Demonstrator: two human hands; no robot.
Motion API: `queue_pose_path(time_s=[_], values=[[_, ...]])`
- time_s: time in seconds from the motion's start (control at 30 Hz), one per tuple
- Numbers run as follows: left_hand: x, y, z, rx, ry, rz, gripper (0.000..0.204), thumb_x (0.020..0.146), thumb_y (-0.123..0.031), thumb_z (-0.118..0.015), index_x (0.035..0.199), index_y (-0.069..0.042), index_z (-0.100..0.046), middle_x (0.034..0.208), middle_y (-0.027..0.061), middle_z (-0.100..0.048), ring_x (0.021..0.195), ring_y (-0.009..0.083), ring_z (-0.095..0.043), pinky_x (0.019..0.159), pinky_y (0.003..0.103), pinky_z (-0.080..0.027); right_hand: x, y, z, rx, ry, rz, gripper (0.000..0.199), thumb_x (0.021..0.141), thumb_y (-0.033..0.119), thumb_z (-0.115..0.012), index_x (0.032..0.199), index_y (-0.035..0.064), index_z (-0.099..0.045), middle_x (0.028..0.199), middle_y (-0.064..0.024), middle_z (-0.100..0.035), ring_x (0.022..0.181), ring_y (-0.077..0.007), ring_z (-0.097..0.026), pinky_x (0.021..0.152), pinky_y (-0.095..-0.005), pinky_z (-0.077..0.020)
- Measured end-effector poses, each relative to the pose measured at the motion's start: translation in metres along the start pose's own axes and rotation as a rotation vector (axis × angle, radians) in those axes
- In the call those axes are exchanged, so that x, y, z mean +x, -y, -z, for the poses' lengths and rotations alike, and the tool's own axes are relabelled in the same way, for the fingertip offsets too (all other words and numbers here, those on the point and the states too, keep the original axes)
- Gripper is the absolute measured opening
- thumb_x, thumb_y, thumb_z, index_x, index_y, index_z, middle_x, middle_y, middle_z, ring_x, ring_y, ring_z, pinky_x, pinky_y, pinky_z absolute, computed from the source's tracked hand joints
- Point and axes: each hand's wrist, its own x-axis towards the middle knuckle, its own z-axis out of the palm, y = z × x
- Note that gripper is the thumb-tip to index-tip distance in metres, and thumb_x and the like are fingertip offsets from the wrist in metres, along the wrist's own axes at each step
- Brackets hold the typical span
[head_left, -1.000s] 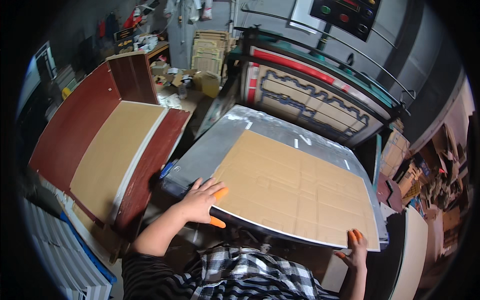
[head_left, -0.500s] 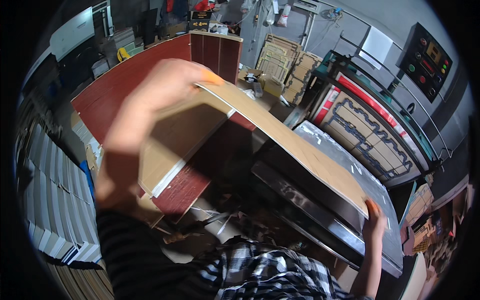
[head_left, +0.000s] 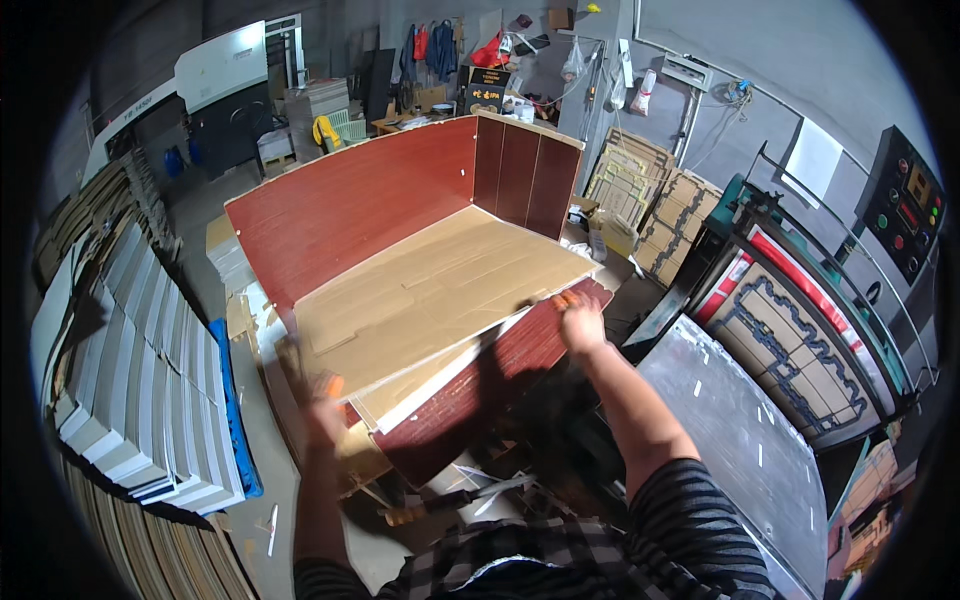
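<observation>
A brown cardboard sheet (head_left: 440, 285) lies on the dark red stand (head_left: 470, 400), inside its raised back and right walls. At the sheet's near edge, toward the right, my right hand (head_left: 582, 325) has its fingers bent against the edge. My left hand (head_left: 322, 408) is beside the near left corner; motion smears its fingers, so its grip is unclear. Orange coverings show on fingers of both hands. Under the near edge, a white strip (head_left: 430, 400) and more cardboard peek out on the red surface.
Stacks of grey-white sheets (head_left: 150, 380) rise on the left. At right stands a press with a grey metal bed (head_left: 740, 440), a cutting-die board (head_left: 790, 350) and a control panel (head_left: 905, 205). A wooden-handled tool (head_left: 430, 508) lies below the stand's near edge.
The cardboard sheet, held up over the press bed before, has come down leftward onto the red stand. My right hand has swung left with it, and my left hand has dropped to its near left corner.
</observation>
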Motion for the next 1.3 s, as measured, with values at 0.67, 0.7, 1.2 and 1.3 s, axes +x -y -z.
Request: queue_pose_path(time_s=[0.67, 0.7, 1.2, 1.3], values=[[0.016, 0.005, -0.139, -0.330, 0.469, 0.103, 0.077, 0.075, -0.027, -0.075, 0.139, -0.002, -0.040, 0.133, 0.0217, -0.050, 0.123, 0.0339, -0.047, 0.103, 0.039, -0.038, -0.497, -0.161, 0.302, -0.039, -0.366, -0.844, 0.033, 0.076, 0.003, -0.073, 0.107, 0.0044, -0.065, 0.112, -0.0194, -0.064, 0.104, -0.0358, -0.063, 0.089, -0.0387, -0.0502], [0.028, 0.005, -0.145, -0.228, 0.373, 0.084, 0.075, 0.079, -0.030, -0.071, 0.141, -0.003, -0.038, 0.134, 0.0215, -0.049, 0.123, 0.0338, -0.047, 0.103, 0.039, -0.038, -0.558, -0.184, 0.315, -0.217, -0.420, -0.813, 0.037, 0.076, 0.004, -0.073, 0.111, 0.0039, -0.063, 0.113, -0.0193, -0.063, 0.106, -0.0366, -0.061, 0.091, -0.0391, -0.0488], [0.101, -0.540, -0.112, -0.754, 0.283, -0.578, 0.049, 0.091, -0.010, -0.060, 0.135, 0.004, -0.044, 0.143, 0.0177, -0.044, 0.132, 0.0298, -0.040, 0.111, 0.037, -0.028, -0.911, -0.105, 0.498, -0.710, 0.240, -2.400, 0.091, 0.079, 0.062, -0.063, 0.147, 0.0114, -0.030, 0.154, -0.0147, -0.026, 0.142, -0.0315, -0.022, 0.108, -0.0603, -0.0234], [0.073, -0.608, -0.093, -0.794, 0.376, -0.779, 0.052, 0.087, -0.005, -0.060, 0.136, 0.002, -0.045, 0.144, 0.0176, -0.042, 0.135, 0.0308, -0.038, 0.111, 0.037, -0.027, -0.947, -0.090, 0.480, -0.885, 0.296, -2.109, 0.065, 0.074, 0.038, -0.077, 0.123, 0.0054, -0.051, 0.125, -0.0143, -0.053, 0.116, -0.0329, -0.049, 0.099, -0.0517, -0.0365]])
